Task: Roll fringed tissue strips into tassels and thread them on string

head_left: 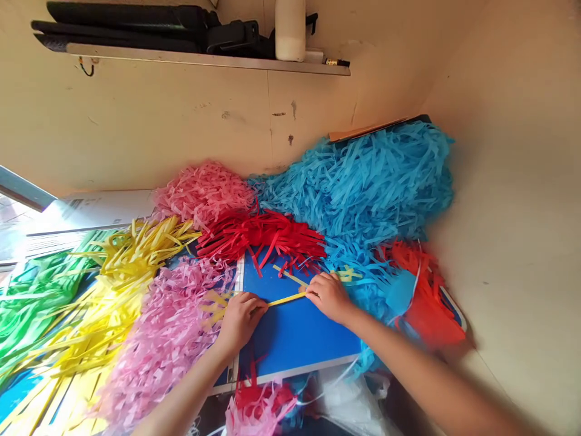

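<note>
Showing, as I view it from a distance, a beige wall point(149, 127) behind a blue tabletop point(299, 336) spread with bunches of cut strips. At the far right rises the blue heap point(381, 181), the largest. On the left lie the yellow bunch point(122, 284), the mauve bunch point(158, 339) just right of it, and the green bunch point(45, 284) outermost. The red bunch point(267, 233) lies at far centre, touching the pink bunch point(206, 188) beyond it. I see the left hand point(244, 315) and right hand point(330, 295) above the bare blue — the fingers of each pinched, thumb inward, grasping a narrow yellow strip point(287, 298). It runs straight between them, nearer than the red bunch — its right end slightly farther away. Frayed yellow ends point(215, 306) show beyond both hands.
</note>
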Action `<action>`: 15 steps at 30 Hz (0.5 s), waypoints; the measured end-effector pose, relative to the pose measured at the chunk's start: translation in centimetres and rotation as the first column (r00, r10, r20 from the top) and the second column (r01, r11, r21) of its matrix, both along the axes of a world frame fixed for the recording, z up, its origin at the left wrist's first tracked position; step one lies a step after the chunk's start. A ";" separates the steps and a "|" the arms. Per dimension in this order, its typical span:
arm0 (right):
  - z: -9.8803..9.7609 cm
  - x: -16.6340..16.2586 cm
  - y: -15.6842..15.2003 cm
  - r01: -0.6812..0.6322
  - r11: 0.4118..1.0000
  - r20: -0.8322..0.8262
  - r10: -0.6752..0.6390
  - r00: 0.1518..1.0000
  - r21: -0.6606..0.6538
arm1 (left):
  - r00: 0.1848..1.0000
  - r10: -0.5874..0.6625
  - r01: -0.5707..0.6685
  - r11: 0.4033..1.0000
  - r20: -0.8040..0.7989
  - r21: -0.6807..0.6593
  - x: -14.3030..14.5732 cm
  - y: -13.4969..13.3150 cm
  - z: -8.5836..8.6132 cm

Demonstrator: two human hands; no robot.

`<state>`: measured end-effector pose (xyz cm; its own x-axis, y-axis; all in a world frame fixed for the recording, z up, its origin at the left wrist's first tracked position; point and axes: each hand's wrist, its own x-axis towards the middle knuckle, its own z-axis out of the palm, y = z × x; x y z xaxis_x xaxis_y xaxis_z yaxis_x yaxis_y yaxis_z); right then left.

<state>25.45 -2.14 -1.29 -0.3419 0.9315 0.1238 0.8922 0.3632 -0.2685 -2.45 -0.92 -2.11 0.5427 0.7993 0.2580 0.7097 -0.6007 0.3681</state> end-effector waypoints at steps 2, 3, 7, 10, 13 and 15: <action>0.2 0.0 0.3 0.042 0.998 0.001 -0.042 0.999 -0.052 | 0.999 0.036 -0.036 0.999 0.014 -0.041 0.2 0.1 0.0; 0.3 -0.1 0.4 0.055 0.996 0.006 -0.055 0.998 -0.075 | 0.998 0.056 -0.055 0.997 0.014 -0.056 0.3 0.1 0.1; 1.0 -0.4 0.8 0.085 0.986 0.058 -0.077 0.995 -0.141 | 0.989 0.141 -0.144 0.986 -0.036 -0.082 1.2 -0.1 0.3; 1.5 -0.9 1.1 0.101 0.982 0.107 -0.084 0.991 -0.160 | 0.979 0.180 -0.189 0.979 -0.098 -0.080 1.9 -0.2 0.7; 1.9 -1.4 1.2 0.104 0.984 0.140 -0.084 0.987 -0.147 | 0.974 0.180 -0.191 0.979 -0.139 -0.069 2.4 -0.2 1.1; 2.1 -1.7 1.0 0.063 0.989 0.145 -0.043 0.988 -0.133 | 0.982 0.124 -0.134 0.989 -0.145 -0.059 2.6 -0.2 1.4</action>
